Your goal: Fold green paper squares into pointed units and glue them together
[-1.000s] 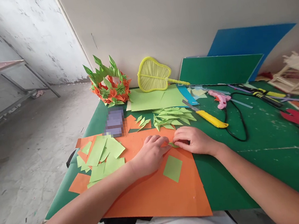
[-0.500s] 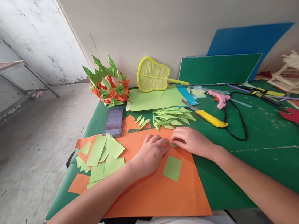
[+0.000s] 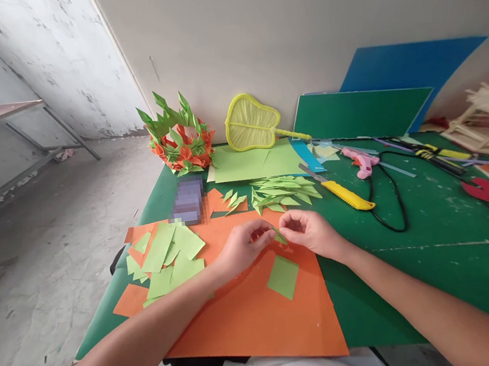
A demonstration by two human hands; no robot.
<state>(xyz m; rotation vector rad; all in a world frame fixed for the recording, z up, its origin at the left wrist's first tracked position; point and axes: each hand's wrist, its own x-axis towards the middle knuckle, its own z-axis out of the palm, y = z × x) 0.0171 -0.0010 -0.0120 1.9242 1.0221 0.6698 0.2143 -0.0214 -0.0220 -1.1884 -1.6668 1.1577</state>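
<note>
Between my two hands is a small folded piece of green paper, partly hidden by the fingers. My left hand pinches its left side with thumb and fingertips, and my right hand pinches its right side. Both hold it just above a large orange sheet. A green paper square lies flat on that sheet, below the hands. Behind them is a pile of folded green paper leaves, with a few more folded leaves to its left.
Loose green paper pieces lie at left, near a blurred dark rectangle. An orange-and-green paper crown and a yellow fan stand behind. A yellow utility knife, blade out, and a pink glue gun with black cord lie right.
Both hands have lifted slightly off the orange sheet with the folded paper, which now shows more between the fingertips. My left hand has turned from lying over the sheet to a pinch.
</note>
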